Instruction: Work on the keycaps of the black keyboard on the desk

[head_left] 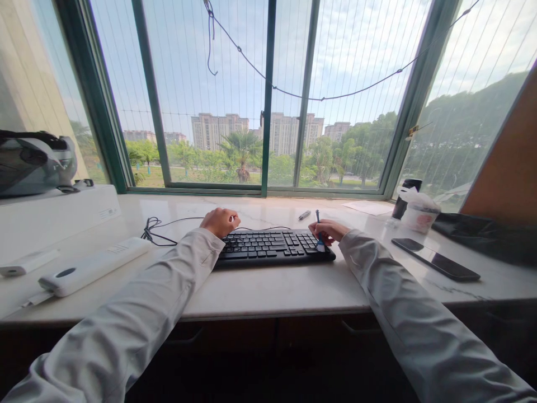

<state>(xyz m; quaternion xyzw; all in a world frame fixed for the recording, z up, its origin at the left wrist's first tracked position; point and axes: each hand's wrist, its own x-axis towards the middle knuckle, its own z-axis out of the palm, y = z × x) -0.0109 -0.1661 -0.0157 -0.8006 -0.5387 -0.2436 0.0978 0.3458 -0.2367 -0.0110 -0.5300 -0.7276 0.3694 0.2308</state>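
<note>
A black keyboard (268, 246) lies flat on the white marble counter (268, 288) below the window. My left hand (220, 222) rests at its upper left corner with the fingers curled; what they hold, if anything, is hidden. Over the number keys at the right end, my right hand (328, 230) pinches a small dark-handled brush (320, 244). The brush stands nearly upright, its pale bristles down at the keys. Just behind the keyboard, left of the brush, lies a small silver and black object (304, 215).
A black cable (157, 230) is coiled left of the keyboard. Farther left are a white power bank (96, 266) and a white box (62, 215) with a headset (37, 162). To the right lie a phone (436, 259), a plastic bag (418, 210) and a black bottle (405, 198).
</note>
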